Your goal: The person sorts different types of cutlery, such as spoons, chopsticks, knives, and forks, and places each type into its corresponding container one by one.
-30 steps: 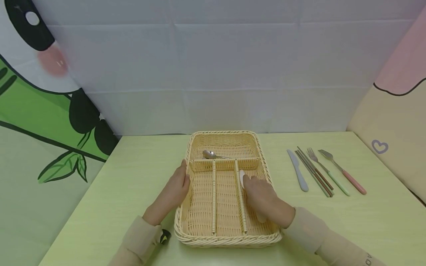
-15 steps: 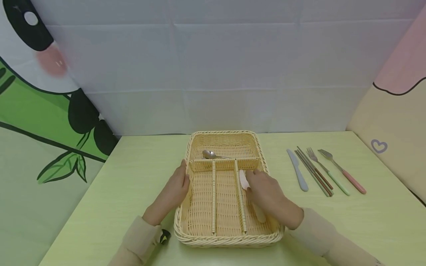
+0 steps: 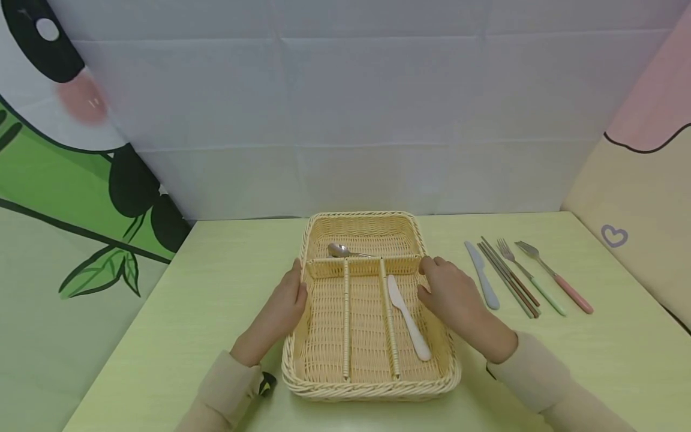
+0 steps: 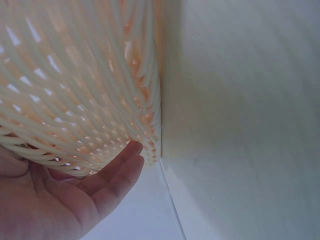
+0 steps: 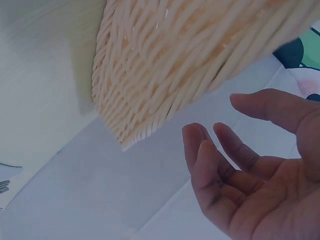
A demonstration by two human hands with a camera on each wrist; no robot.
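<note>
My left hand (image 3: 279, 312) holds the left rim of a woven wicker basket (image 3: 372, 393), its fingers along the outer wall (image 4: 75, 85) in the left wrist view. A white-handled table knife (image 3: 411, 324) lies slanted in the basket's right compartment, blade toward the back. Over the right rim is my right hand (image 3: 459, 297), holding nothing. The right wrist view shows its fingers (image 5: 205, 165) loosely bent and the thumb apart, away from the wicker. A metal spoon (image 3: 340, 250) lies in the back compartment, part of its handle hidden by the divider.
Right of the basket, a blue-handled knife (image 3: 482, 276), several chopsticks (image 3: 510, 279), a green-handled fork (image 3: 531, 278) and a pink-handled utensil (image 3: 556, 278) lie side by side on the pale green table (image 3: 178, 336). A pale cloth backdrop (image 3: 378, 120) stands behind.
My right hand has let go of the white-handled knife and moved up and right to the basket's right rim. The knife lies in the right compartment. My left hand has stayed put.
</note>
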